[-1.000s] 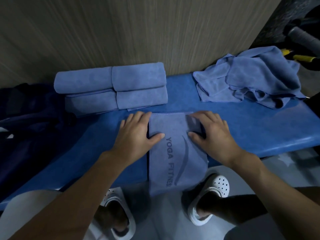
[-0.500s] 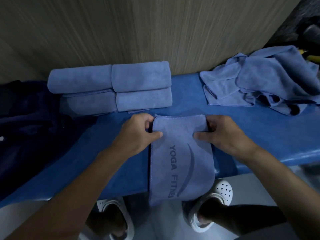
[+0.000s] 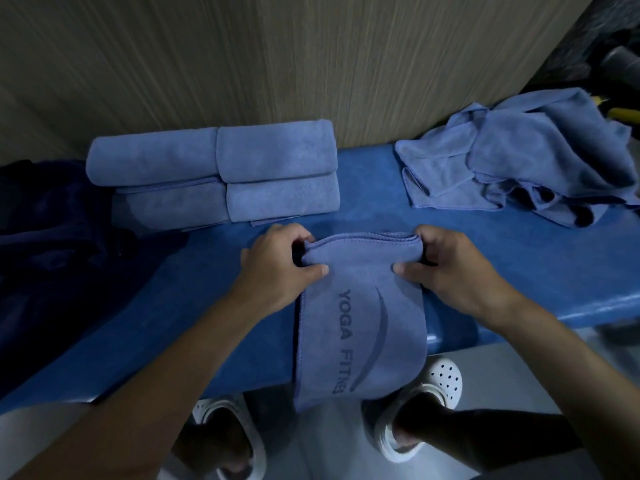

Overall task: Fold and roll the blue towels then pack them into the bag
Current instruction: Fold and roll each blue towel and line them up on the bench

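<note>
Rolling is being started: far end of folded towel (image 3: 360, 306) on bench (image 3: 519, 271) is pinched by left hand (image 3: 277, 268) and right hand (image 3: 457, 271), fingers curled under its corners. Next, tight even turns toward near edge are needed.

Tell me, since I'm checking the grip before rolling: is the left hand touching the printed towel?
Touching. The head view shows the left hand gripping the far corner of the printed towel, thumb pressed on top.
</note>
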